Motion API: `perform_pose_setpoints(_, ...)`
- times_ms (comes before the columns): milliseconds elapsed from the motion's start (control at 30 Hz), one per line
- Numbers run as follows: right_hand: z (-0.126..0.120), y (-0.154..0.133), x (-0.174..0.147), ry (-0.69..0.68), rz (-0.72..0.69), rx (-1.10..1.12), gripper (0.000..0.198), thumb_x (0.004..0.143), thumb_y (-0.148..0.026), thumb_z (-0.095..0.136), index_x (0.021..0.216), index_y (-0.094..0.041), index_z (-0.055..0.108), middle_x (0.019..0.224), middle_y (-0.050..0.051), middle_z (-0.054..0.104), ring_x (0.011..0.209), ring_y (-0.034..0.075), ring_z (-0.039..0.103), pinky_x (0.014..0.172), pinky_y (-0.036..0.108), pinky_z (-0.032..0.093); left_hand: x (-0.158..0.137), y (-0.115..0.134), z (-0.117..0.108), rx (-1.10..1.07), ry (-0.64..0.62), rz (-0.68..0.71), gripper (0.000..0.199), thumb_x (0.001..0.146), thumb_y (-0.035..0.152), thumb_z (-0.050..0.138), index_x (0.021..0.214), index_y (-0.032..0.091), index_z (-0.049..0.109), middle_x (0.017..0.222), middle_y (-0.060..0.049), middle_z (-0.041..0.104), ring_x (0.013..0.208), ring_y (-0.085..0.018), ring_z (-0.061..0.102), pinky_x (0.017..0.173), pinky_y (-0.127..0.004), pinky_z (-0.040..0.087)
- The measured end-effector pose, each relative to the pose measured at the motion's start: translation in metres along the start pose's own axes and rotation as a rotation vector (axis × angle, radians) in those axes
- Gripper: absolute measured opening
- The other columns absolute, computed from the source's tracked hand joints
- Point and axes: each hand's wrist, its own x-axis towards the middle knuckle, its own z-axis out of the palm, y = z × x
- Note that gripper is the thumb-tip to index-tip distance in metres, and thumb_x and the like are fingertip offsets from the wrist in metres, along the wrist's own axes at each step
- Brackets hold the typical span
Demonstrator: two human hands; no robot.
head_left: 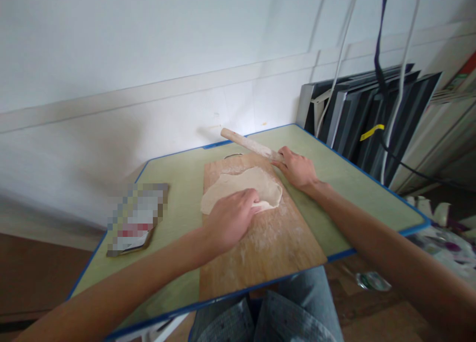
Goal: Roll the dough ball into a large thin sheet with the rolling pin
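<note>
A flattened sheet of dough (238,183) lies on a floured wooden board (267,248). My left hand (234,215) pinches the near edge of the dough, which is slightly lifted and folded at that side. In my right hand (297,166) is a wooden rolling pin (249,144), gripped by its near end. The pin points up and to the left, over the board's far right corner and beyond the dough. Flour whitens part of the pin.
The board rests on a pale green table (178,183) with blue edging. A flat, pixelated object (137,220) lies at the left. Dark panels (364,114) lean against the wall at the right, with hanging cables (399,84) before them. A clear plastic item (373,281) is on the floor.
</note>
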Motion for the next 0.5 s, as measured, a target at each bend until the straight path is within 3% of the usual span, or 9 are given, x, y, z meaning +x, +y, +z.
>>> perform_pose_setpoints(100,0.0,0.0,0.0,0.003,-0.006,-0.001,0.03,0.09,-0.043,0.039,0.106,-0.019,0.047,0.1,0.011,0.068,0.085,0.027,0.065,0.055,0.029,0.033,0.01,-0.015,-0.006,-0.312,0.055,-0.161,0.007,0.084,0.023,0.051,0.079,0.018,0.051,0.07,0.003,0.056,0.066,-0.013,0.053,0.061,-0.024,0.038)
perform_pose_setpoints(200,0.0,0.0,-0.001,-0.003,-0.007,0.001,0.031,0.09,-0.043,0.039,0.106,-0.019,0.047,0.099,0.012,0.068,0.085,0.028,0.065,0.055,0.03,0.033,0.019,-0.034,-0.009,-0.491,0.129,-0.212,0.009,0.077,0.025,0.055,0.081,0.017,0.053,0.072,0.002,0.055,0.065,-0.013,0.051,0.06,-0.024,0.038)
perform_pose_setpoints(333,-0.001,0.0,-0.001,0.004,-0.008,0.012,0.031,0.091,-0.043,0.039,0.107,-0.018,0.047,0.098,0.012,0.068,0.085,0.028,0.065,0.055,0.03,0.033,0.023,-0.046,-0.012,-0.576,0.149,-0.015,0.03,0.082,0.025,0.048,0.11,0.016,0.056,0.1,-0.005,0.061,0.085,-0.017,0.055,0.074,-0.027,0.042)
perform_pose_setpoints(400,-0.001,0.001,-0.001,0.007,0.0,0.012,0.03,0.09,-0.042,0.04,0.106,-0.018,0.048,0.098,0.011,0.068,0.084,0.028,0.065,0.055,0.03,0.033,0.02,-0.042,-0.014,-0.5,0.028,0.14,0.03,0.087,0.022,0.04,0.109,0.02,0.061,0.097,-0.005,0.062,0.088,-0.016,0.056,0.079,-0.028,0.041)
perform_pose_setpoints(500,0.0,0.0,0.0,0.011,-0.003,0.014,0.03,0.09,-0.044,0.041,0.106,-0.019,0.048,0.099,0.011,0.068,0.085,0.028,0.065,0.054,0.03,0.032,0.013,-0.028,-0.017,-0.244,-0.096,0.279,0.038,0.087,0.011,0.033,0.099,0.022,0.068,0.088,-0.004,0.061,0.08,-0.014,0.057,0.074,-0.026,0.043)
